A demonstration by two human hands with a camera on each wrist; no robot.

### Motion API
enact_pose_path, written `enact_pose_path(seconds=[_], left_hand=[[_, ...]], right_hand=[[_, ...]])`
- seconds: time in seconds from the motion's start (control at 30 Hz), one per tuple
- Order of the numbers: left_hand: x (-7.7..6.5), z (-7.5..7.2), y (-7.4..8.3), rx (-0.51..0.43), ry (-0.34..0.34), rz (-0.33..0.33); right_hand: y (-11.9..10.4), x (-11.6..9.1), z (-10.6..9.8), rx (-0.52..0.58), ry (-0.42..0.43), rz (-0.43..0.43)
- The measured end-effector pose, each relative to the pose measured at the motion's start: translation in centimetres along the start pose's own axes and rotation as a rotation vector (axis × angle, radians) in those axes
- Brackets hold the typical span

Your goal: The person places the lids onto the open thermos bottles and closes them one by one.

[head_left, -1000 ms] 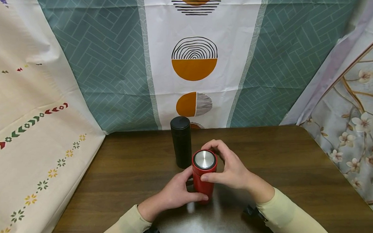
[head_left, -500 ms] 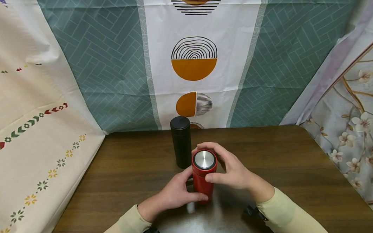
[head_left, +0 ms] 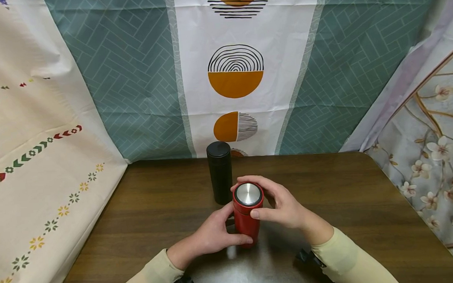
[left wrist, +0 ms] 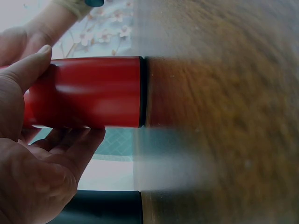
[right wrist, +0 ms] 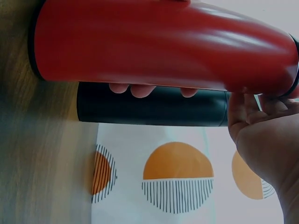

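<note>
A red vacuum flask (head_left: 247, 226) stands upright on the table in the head view, its lid (head_left: 248, 194) capped by a round silver disc. My left hand (head_left: 212, 233) grips the lower body, thumb in front and fingers behind. Around the lid, my right hand (head_left: 281, 205) holds on from the right, its thumb on the near side and its fingers curling behind. The left wrist view shows the flask's black base (left wrist: 143, 92) on the wood. Behind the flask in the right wrist view, left fingertips (right wrist: 141, 90) show below its body.
A black flask (head_left: 221, 176) stands upright just behind the red one, slightly to the left. The brown wooden table (head_left: 156, 196) ends at a patterned cloth backdrop (head_left: 131, 78). More cloth hangs at the left (head_left: 51, 176) and right.
The right hand's fingers have slid leftward round the far side of the lid, while its thumb has shifted right. The left hand and the red flask's body stay in place.
</note>
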State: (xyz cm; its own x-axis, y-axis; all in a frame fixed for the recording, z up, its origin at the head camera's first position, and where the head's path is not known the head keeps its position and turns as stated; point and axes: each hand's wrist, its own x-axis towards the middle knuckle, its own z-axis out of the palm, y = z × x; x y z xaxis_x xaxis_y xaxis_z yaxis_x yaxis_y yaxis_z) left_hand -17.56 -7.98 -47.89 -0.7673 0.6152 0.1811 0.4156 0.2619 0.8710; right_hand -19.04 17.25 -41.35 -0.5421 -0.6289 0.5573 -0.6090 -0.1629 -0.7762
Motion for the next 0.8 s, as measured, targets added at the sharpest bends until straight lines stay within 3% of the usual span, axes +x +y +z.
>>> enact_pose_path(seconds=[0.27,0.8], left_hand=[[-0.02,0.02,0.11,0.011,-0.001,-0.009],[0.03,0.04,0.11,0.020,0.003,-0.010]], right_hand=[[-0.41,-0.32,0.17,-0.094,0.093,0.096],[-0.24,-0.18,0.78,-0.251,0.171,0.095]])
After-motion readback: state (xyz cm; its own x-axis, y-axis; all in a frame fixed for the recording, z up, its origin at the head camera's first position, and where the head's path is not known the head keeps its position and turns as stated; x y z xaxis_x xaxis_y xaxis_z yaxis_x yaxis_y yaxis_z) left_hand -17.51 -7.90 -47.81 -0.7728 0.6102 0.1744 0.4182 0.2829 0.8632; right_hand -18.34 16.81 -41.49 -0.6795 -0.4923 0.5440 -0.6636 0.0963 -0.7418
